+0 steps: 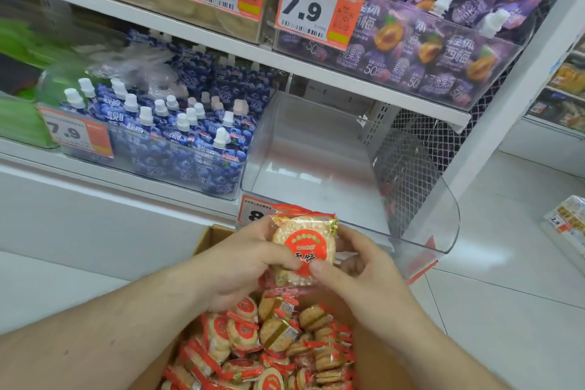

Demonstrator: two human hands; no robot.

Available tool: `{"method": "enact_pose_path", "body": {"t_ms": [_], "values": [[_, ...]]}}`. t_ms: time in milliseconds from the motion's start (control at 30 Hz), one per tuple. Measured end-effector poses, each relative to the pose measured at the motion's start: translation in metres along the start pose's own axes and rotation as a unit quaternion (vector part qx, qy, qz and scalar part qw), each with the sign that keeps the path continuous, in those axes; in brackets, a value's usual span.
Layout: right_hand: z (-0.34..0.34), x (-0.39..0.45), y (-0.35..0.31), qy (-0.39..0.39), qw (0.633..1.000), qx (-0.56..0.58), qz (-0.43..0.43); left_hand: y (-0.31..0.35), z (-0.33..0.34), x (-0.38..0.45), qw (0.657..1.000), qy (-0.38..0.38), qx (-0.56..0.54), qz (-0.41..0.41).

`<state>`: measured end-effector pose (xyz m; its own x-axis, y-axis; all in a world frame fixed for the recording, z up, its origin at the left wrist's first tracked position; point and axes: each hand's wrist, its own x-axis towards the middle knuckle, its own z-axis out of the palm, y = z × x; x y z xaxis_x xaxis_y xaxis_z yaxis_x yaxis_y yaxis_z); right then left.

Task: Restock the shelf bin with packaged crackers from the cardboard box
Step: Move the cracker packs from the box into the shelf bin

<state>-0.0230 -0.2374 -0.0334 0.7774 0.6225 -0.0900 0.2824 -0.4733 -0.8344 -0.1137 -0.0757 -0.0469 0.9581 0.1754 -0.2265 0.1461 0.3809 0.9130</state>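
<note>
A: Nearest to us, at six o'clock, the cardboard box is heaped with loose cracker packs. Just above the heap, both hands meet on a small stack of packs.

B: How are they holding it?

A: The left hand comes in from eight o'clock, thumb on the front of the top pack, fingers curled round the left edge. The right hand comes from four o'clock, thumb pressed on the red label, fingers cupped behind. Both are closed on the stack, forearms angled inward over the box.

B: And the target?

A: Further off, at twelve o'clock, the clear shelf bin sits empty, its price tag partly hidden by the stack. Blue drink pouches fill the bin at ten o'clock; purple pouches sit on the shelf above.

B: The risk?

A: I'd judge slippage. The wrappers look slick, and only thumbs pin the front, so lower packs could slide back into the box. The bin's raised front lip could also catch the stack on the lift.
</note>
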Motion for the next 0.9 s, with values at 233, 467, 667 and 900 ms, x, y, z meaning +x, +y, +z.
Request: {"method": "enact_pose_path", "body": {"t_ms": [233, 467, 667, 900], "values": [[-0.018, 0.038, -0.049, -0.005, 0.987, 0.158, -0.043, 0.039, -0.013, 0.005, 0.961, 0.104, 0.177, 0.184], [-0.024, 0.173, -0.060, 0.060, 0.992, 0.100, 0.047, 0.039, -0.054, 0.044, 0.821, 0.351, 0.368, 0.258], [0.018, 0.264, -0.032, 0.069, 0.995, 0.043, 0.065, 0.031, -0.063, 0.060, 0.830, 0.344, 0.361, 0.250], [0.043, 0.318, -0.008, 0.126, 0.988, -0.014, 0.088, 0.028, -0.063, 0.058, 0.829, 0.342, 0.360, 0.257]]}}
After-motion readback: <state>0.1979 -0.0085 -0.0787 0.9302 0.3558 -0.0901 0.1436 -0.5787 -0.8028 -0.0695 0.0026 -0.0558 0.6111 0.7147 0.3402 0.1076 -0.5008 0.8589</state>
